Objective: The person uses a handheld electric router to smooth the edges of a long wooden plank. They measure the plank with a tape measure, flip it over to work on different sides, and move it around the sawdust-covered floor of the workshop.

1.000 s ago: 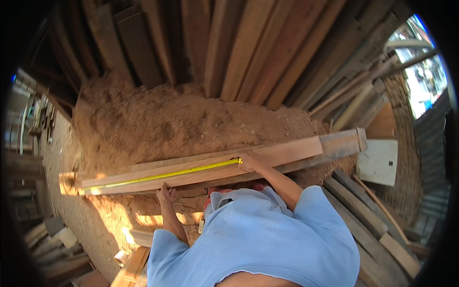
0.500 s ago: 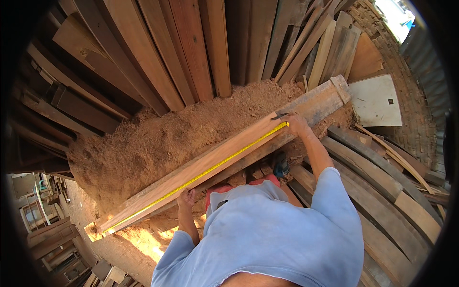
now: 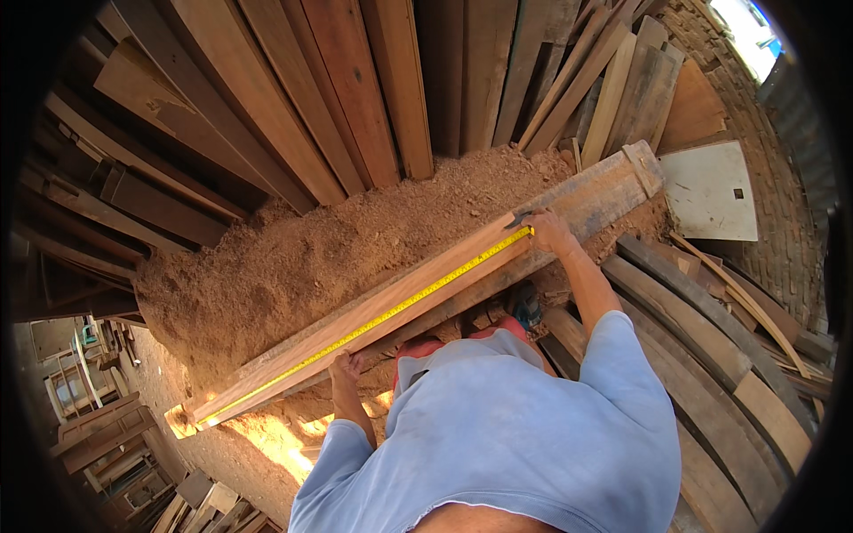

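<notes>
A long reddish-brown board (image 3: pixel 426 286) lies slantwise on a weathered wooden beam (image 3: pixel 595 200). Along the board's face stretches a yellow measuring tape (image 3: pixel 397 311), from its low left end up to my right hand (image 3: pixel 553 233). That hand is closed at the tape's upper end; the palm hides what else is in it. Just beyond its fingertips a small dark, pointed piece (image 3: pixel 518 218) sits on the board, its kind too small to make out. My left hand (image 3: pixel 346 366) touches the board's near edge beside the tape, fingers partly spread.
Sawdust (image 3: pixel 293 266) is heaped behind the beam. Tall planks (image 3: pixel 346 80) lean along the far side, and stacked boards (image 3: pixel 702 346) crowd my right. A white panel (image 3: pixel 711 191) stands past the beam's right end. Scrap wood (image 3: pixel 209 506) lies at lower left.
The view has shifted slightly. My left hand's fingers lie a little closer against the board's edge; my right hand keeps its place at the tape's upper end.
</notes>
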Motion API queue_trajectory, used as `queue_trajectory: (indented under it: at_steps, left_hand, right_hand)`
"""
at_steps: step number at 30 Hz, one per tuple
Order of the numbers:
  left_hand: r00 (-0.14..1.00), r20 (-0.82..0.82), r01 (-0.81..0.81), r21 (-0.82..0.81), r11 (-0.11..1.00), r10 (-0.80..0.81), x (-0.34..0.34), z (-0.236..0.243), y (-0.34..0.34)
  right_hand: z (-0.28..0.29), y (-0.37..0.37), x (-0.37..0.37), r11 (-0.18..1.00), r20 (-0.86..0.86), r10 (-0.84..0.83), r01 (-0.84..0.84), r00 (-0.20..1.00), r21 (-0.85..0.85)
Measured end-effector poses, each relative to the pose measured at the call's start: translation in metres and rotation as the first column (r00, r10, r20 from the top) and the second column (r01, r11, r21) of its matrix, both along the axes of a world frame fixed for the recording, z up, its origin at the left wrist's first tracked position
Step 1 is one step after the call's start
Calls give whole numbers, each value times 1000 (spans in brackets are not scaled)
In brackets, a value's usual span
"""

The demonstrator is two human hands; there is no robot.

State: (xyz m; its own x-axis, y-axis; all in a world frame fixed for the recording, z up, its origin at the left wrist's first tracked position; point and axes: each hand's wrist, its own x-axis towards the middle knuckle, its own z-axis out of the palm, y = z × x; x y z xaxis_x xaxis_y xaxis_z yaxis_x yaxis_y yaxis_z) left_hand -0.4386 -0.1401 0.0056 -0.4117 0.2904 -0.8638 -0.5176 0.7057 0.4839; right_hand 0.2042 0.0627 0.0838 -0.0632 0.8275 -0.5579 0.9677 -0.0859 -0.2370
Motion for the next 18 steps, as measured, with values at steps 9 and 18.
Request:
queue_trajectory:
  at_steps: [9, 18]
  left_hand:
    - [999, 13, -45, -114, 992, 47, 1, 0, 5]
    - [996, 82, -34, -38, 999, 37, 0, 0, -1]
  right_hand:
    - [20, 0, -9, 1000, 30, -17, 18, 999, -10]
    - [12, -6, -17, 997, 149, 45, -37, 988, -61]
